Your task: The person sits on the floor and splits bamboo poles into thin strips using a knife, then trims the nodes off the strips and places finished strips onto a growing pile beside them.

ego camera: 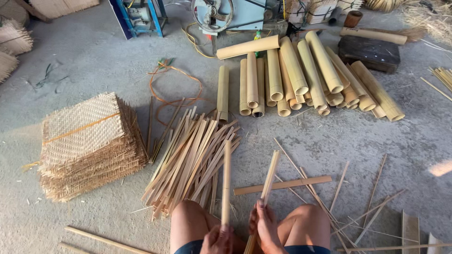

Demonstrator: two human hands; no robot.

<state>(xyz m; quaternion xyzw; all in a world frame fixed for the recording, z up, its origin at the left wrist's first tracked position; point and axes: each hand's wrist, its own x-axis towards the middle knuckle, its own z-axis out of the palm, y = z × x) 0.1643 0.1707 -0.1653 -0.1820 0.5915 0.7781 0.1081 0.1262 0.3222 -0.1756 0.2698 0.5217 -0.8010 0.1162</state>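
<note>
Bamboo strips stood nearly upright between the person's bare knees, one in each of the hands. The left hand (217, 239) was closed around the bottom of the left strip (226, 183), and the right hand (266, 226) gripped the right strip (270, 176), which leaned a little to the right. Just beyond the knees on the concrete floor (94, 61) lay a heap of split strips (190, 162), fanned out and overlapping. To its left sat a stack of woven mats (87, 143), tied across the top with a thin band. Farther off, hollow bamboo tubes (301, 77) lay side by side with their open ends facing the person; I could not tell what, if anything, was inside them. Loose slivers (358, 207) were scattered on the floor to the right, and an orange cord (174, 82) looped near the tubes.
</note>
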